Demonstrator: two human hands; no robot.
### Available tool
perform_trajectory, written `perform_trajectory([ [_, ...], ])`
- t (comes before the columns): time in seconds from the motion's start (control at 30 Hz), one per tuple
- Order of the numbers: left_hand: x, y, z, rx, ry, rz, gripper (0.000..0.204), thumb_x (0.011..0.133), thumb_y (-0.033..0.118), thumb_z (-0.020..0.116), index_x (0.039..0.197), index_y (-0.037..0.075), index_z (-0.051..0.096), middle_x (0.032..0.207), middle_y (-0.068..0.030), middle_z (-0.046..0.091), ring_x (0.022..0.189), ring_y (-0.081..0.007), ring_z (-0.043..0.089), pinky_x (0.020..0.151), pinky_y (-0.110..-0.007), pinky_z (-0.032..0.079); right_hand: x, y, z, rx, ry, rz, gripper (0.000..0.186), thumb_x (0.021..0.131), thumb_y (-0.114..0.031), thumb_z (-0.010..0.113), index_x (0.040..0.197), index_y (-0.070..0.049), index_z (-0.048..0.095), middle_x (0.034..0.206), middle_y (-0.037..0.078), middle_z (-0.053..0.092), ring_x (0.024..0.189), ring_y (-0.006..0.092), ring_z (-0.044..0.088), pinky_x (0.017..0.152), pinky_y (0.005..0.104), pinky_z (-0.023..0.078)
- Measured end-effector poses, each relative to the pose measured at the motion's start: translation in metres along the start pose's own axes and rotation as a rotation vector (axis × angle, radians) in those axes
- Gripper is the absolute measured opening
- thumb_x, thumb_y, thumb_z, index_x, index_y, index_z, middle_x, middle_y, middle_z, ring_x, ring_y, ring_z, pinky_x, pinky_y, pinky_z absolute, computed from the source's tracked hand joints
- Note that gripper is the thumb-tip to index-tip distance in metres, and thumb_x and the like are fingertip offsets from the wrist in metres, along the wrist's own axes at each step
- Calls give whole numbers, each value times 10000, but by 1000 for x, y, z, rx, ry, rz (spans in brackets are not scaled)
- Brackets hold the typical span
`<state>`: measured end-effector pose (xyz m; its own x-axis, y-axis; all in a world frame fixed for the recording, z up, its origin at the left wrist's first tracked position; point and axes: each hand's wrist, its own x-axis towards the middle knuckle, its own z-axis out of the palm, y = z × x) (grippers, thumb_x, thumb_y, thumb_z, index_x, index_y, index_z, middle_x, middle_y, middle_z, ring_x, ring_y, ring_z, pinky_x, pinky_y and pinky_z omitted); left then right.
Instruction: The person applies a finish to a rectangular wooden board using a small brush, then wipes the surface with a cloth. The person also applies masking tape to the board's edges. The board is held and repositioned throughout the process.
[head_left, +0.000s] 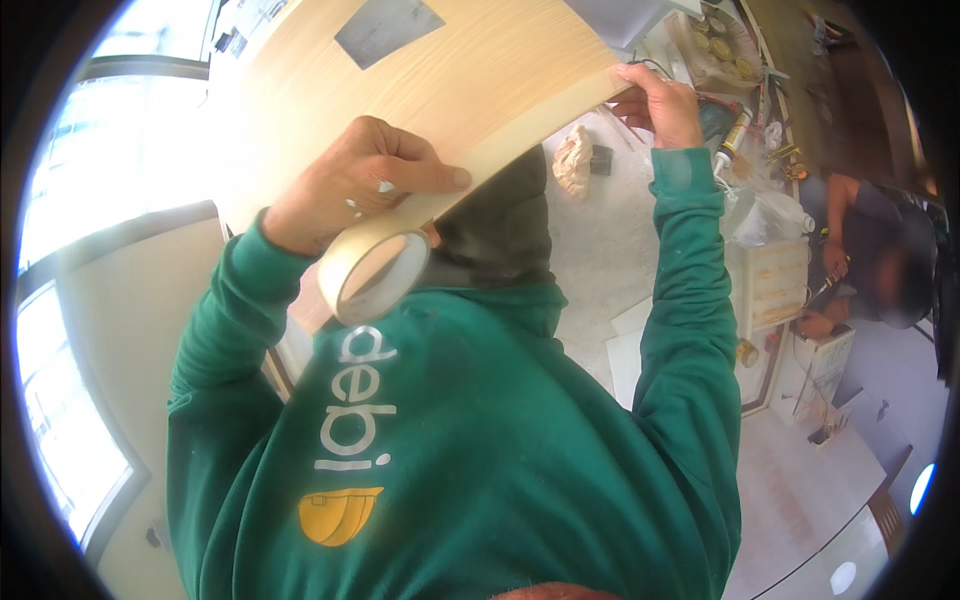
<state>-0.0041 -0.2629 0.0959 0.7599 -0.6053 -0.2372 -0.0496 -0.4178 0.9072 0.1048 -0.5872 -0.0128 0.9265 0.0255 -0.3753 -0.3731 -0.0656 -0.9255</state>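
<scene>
A pale wood-grain board [500, 70] tilts across the top of the view, with a grey rectangular patch [388, 32] on its face. Along its near edge runs a strip of cream masking tape [545, 125]. My left hand [375, 180] is closed at this edge, its thumb lying on the tape and its index finger curled. Just below its wrist hangs the masking tape roll [345, 265]; a fingertip shows beside it, the other fingers are hidden. At the board's right corner my right hand [662, 105] pinches the edge, thumb on top and fingers underneath.
A crumpled cream wad [573, 162] and a small dark square [601, 160] lie on the pale floor. To the right are a sealant tube [735, 138], a clear plastic bag [765, 218] and assorted clutter. Another person [880, 240] works at far right. Bright windows line the left.
</scene>
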Motion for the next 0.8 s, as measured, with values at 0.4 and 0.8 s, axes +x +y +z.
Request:
perform_trajectory([
  [0.4,20,-42,13,169,91,-289,347,842,305,795,696,-2,726,544,-40,570,501,-105,470,504,-315,410,-8,-3,-2,-1,7,-5,330,862,-318,742,975,-8,726,803,101,752,660,138,714,550,214,498],
  [0.8,20,-38,12,89,94,-210,321,832,291,804,758,-17,753,557,-21,550,525,-101,465,524,-305,418,-2,3,-7,29,19,5,365,808,-323,779,979,-7,718,800,104,746,652,139,700,589,230,515],
])
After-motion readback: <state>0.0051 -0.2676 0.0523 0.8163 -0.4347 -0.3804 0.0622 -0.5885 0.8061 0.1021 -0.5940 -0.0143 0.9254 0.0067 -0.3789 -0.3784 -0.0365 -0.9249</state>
